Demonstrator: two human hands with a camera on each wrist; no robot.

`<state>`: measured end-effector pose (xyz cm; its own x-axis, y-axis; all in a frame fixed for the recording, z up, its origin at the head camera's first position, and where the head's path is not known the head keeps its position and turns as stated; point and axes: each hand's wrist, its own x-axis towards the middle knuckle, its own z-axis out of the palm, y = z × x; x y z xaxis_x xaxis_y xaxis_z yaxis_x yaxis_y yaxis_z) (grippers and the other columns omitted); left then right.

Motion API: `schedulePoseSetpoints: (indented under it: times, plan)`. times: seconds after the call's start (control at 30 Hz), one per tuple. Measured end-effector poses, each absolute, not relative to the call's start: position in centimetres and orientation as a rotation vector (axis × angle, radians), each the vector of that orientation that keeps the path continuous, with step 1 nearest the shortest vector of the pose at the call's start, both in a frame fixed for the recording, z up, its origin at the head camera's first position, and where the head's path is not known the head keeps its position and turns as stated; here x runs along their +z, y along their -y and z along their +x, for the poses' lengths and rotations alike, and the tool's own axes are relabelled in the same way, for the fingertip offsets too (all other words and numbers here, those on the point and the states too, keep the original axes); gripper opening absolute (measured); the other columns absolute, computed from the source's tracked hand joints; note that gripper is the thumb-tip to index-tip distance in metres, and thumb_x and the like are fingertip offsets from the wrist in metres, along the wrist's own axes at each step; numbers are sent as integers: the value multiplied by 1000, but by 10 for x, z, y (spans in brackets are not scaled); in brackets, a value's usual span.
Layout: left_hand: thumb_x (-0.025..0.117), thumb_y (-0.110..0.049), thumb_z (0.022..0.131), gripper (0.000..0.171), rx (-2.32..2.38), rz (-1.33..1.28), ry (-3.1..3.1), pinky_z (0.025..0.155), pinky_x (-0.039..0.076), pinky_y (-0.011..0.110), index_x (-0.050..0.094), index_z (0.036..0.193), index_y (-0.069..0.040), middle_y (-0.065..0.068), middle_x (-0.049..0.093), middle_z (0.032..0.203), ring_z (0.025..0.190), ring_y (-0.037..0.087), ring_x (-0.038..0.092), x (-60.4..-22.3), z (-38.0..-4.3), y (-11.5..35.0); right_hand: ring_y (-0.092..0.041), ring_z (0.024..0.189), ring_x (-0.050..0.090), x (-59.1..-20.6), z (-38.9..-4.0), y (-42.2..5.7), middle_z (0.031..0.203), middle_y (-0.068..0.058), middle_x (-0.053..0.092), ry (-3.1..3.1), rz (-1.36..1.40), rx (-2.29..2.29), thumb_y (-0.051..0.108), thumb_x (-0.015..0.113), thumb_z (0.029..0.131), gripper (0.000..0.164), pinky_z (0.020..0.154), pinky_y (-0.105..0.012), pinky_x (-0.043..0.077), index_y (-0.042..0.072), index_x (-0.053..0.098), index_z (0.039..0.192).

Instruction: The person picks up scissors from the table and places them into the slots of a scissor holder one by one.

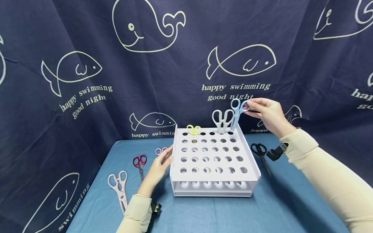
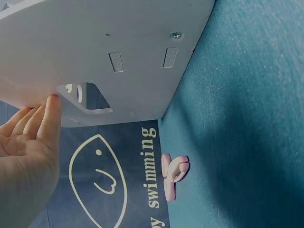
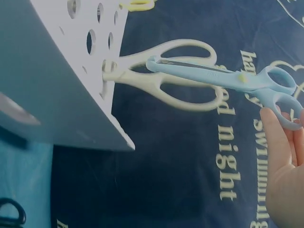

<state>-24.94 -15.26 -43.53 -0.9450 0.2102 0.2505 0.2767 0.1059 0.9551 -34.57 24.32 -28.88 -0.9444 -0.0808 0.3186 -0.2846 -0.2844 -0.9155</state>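
Note:
A pair of light blue scissors (image 1: 236, 112) is pinched by one finger loop in my right hand (image 1: 268, 114), blades pointing down over the back right corner of a white rack (image 1: 209, 165) full of round holes. The right wrist view shows the tip of these scissors (image 3: 204, 76) apart from the rack. Beside them, white-handled scissors (image 1: 222, 120) stand in a back-row hole. Yellow scissors (image 1: 193, 130) stand further left at the back. My left hand (image 1: 158, 166) rests its extended fingers on the rack's left side wall (image 2: 137, 42), near a cutout.
Left of the rack lie pale pink scissors (image 1: 118, 187), dark red scissors (image 1: 140, 163) and small pink scissors (image 1: 160, 150), partly hidden by the left hand in the head view. Black scissors (image 1: 260, 153) lie to its right on the blue cloth (image 1: 204, 215). A dark printed curtain (image 1: 163, 81) hangs behind.

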Motion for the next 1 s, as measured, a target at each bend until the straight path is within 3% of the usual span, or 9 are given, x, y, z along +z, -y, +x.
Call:
schedulePoseSetpoints:
  times: [1.0]
  plan:
    - [52, -12, 100, 51, -1987, -495, 2301, 111, 40, 36, 37, 147, -2, 19, 40, 151, 139, 31, 39, -434, -249, 152, -14, 86, 71, -314, -353, -203, 87, -4, 74, 1970, 555, 2402, 4, 68, 89, 9, 82, -28, 60, 1, 70, 97]
